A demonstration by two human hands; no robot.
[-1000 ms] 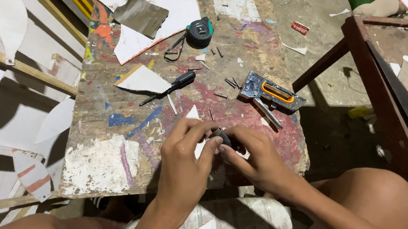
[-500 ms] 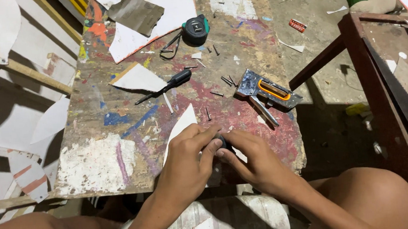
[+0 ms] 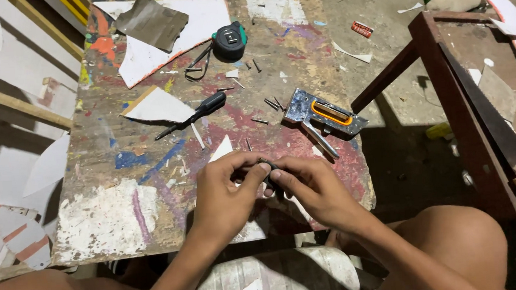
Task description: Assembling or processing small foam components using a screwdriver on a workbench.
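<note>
Board: a paint-smeared work board [image 3: 113, 225] is laid low in front of the seated person.
Stapler: a metal staple gun [image 3: 323, 116] is left just beyond the hands.
Screwdriver: a black-handled screwdriver [image 3: 199, 110] is lying beside paper scraps.
Left hand: the left hand [image 3: 228, 191] is pinched on the small dark part [image 3: 269, 166].
Right hand: the right hand [image 3: 314, 189] is gripped on the same part, above the board's near edge.
Risk: the part could be dropped among the loose nails [image 3: 272, 104] if the pinch slips.

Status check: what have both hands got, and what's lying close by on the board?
Left hand and right hand both pinch a small dark object over the paint-stained board. Staple gun just beyond, apart. Screwdriver farther left.
</note>
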